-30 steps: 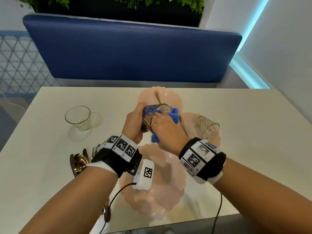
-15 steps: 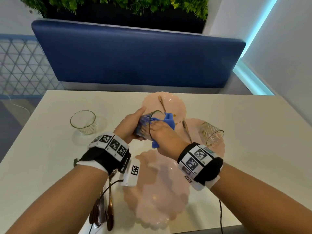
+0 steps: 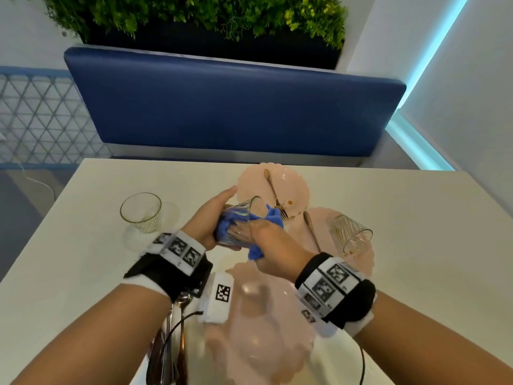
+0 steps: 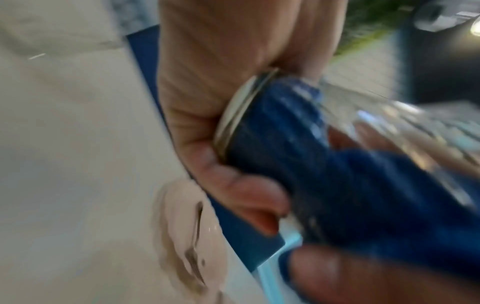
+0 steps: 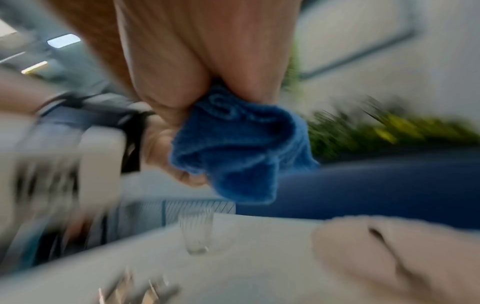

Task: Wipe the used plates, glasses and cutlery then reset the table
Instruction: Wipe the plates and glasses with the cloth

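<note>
My left hand [image 3: 211,220] grips a ribbed glass [image 3: 241,218] tipped on its side above the table; in the left wrist view the glass [image 4: 259,115] has its base against my palm. My right hand [image 3: 266,243] holds a blue cloth [image 3: 273,219], its fingers pushed with the cloth into the glass. The right wrist view shows the blue cloth [image 5: 239,148] bunched under the fingers. A clean-looking glass [image 3: 141,212] stands at the left. Another glass [image 3: 351,234] lies tilted on a pink plate [image 3: 361,262] at the right.
A far pink plate [image 3: 255,179] carries a fork [image 3: 274,195] and crumbs. A spoon [image 3: 312,232] lies between plates. The near pink plate [image 3: 266,343] sits under my wrists, with cutlery [image 3: 172,343] at its left. A blue bench [image 3: 236,107] backs the white table [image 3: 430,245].
The glass has tipped further onto its side, base toward my left palm, and the cloth has gone deeper into it. The camera view has shifted upward.
</note>
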`<state>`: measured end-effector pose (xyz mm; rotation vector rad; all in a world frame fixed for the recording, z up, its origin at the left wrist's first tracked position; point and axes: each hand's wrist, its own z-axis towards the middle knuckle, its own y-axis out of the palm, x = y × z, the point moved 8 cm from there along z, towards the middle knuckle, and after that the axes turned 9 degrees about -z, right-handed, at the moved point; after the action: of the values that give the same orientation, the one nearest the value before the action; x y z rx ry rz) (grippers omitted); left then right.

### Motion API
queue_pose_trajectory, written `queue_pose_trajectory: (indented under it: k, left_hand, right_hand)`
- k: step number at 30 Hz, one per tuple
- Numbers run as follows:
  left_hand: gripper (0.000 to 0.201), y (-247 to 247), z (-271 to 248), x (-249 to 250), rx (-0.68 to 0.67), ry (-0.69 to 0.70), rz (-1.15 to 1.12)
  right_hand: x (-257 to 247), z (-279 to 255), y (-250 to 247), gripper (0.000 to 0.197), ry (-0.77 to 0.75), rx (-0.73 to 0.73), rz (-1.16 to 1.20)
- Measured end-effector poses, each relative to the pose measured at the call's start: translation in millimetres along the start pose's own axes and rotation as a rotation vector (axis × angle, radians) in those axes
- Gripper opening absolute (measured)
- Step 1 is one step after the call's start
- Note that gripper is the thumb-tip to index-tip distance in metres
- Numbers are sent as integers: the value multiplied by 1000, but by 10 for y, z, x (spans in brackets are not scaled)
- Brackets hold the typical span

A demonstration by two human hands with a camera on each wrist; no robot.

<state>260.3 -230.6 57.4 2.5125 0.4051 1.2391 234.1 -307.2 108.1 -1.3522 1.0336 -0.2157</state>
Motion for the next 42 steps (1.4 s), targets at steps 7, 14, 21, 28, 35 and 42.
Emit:
queue_pose_trajectory:
  k: [7, 14, 21, 28, 35, 42]
  left_hand:
    - [51, 79, -295, 468, 186, 1011, 417]
    - [37, 239, -147, 20, -323, 116, 324]
    - [49, 374, -285, 192, -316, 269, -10]
    - [59, 319, -533, 382, 85, 882, 43]
    - [79, 368, -609, 389, 98, 1160, 370]
    - [104, 181, -498, 306, 112, 1066, 489]
  right_hand:
    - [253, -38, -114, 25, 153, 38, 953]
    - [253, 0, -367, 21, 50, -127, 622]
    - [342, 38, -659, 19, 101, 300, 755]
    - [343, 85, -415, 67, 262, 467, 1078]
    - [299, 92, -96, 78, 217, 145, 1580]
    - [698, 170, 71, 96, 426, 117, 1251]
